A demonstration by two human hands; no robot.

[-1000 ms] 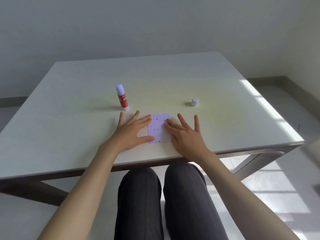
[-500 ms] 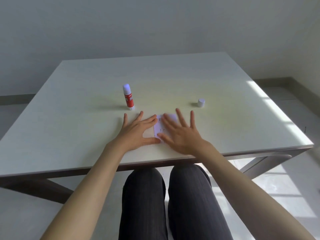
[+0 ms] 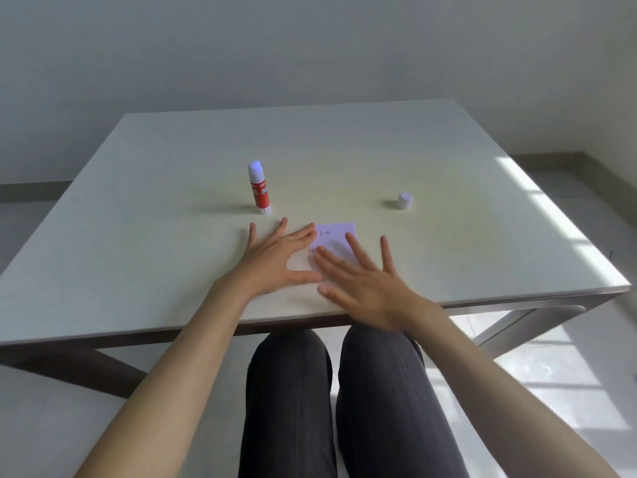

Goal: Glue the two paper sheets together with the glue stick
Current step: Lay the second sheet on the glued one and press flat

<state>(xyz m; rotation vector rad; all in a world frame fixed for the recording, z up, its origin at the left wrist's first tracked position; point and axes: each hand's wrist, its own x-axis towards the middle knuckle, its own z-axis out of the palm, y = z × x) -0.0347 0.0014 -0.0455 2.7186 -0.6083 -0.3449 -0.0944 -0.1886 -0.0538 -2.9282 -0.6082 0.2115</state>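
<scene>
A small white paper sheet (image 3: 336, 236) with faint print lies on the table near the front edge; I cannot tell whether a second sheet lies under it. My left hand (image 3: 275, 262) rests flat beside it, fingertips and thumb touching its left edge. My right hand (image 3: 362, 281) lies spread over the paper's lower part, fingers apart and blurred with motion. The red glue stick (image 3: 259, 188) stands upright and uncapped behind my left hand. Its white cap (image 3: 404, 200) sits apart to the right.
The pale table (image 3: 155, 236) ends in a front edge just below my wrists, with my knees (image 3: 331, 391) under it. Sunlight falls on the right corner. A wall stands behind the table.
My right hand has slid leftward and down across the paper, covering more of its lower half. My left hand has stayed at the paper's left edge. The camera view has shifted slightly.
</scene>
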